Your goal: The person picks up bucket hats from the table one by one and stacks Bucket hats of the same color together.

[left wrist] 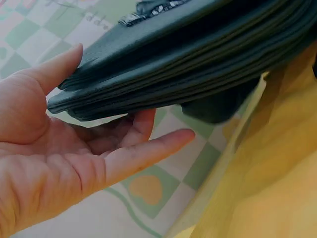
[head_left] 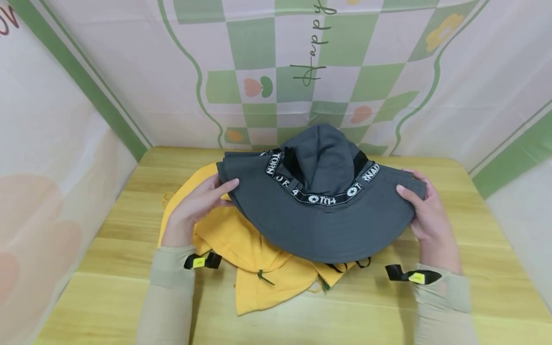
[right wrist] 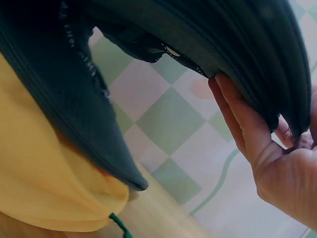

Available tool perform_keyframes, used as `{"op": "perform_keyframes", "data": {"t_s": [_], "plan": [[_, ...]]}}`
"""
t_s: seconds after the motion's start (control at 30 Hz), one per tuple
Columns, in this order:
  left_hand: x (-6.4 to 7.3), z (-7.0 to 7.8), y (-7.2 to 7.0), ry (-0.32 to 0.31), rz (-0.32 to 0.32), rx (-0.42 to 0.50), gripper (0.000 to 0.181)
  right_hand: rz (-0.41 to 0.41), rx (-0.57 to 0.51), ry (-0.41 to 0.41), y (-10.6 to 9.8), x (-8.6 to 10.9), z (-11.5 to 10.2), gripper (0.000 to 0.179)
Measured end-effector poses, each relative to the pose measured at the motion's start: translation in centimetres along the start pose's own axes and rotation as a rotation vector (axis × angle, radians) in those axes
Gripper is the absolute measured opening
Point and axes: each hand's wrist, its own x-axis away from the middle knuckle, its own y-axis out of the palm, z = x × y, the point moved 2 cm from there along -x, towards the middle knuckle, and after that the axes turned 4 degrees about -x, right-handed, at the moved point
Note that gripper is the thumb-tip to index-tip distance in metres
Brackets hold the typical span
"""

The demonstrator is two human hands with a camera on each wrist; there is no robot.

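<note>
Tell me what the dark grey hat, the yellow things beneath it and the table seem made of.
Dark grey hat: probably woven cloth, matte; its crown creases softly and seams show.
Yellow things: likely soft, matte cloth, since they fold and drape.
Table: streaky grain suggests smooth wood, though printed laminate is possible.

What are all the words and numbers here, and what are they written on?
"Happy": sideways on the checkered backdrop.
"TORN": left part of the black band on the dark gray hats.
"4": farther along that band.
"T(14": front of the band, beside a circled star.
"RNA": the band's right end; next letter unclear.
Cut off: dark red letters, top left.
Too small: yellow tags.
Too blurred: band letters in the wrist views.
</note>
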Motion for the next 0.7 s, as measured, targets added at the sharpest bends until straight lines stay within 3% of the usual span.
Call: {"op": "perform_keyframes", "data": {"t_s": [0.17, 0.4, 0.7], "plan": [[-0.3, 0.3, 1.0, 0.048, -0.043, 0.023, 0.056, 0.014, -0.065, -0.019, -0.3, 0.2, -0.7, 0.040], [-0.8, 0.7, 2.6, 0.070, 0.000, 0.057, 0.080, 0.035, -0.163, -0.008, -0.8, 0.4, -1.5, 0.040], [-1.0, 1.4, 4.2, 0.130, 0.026, 0.133, 0.050, 0.053, -0.176, 0.057, -1.3, 0.2, -1.4, 0.037]]}}
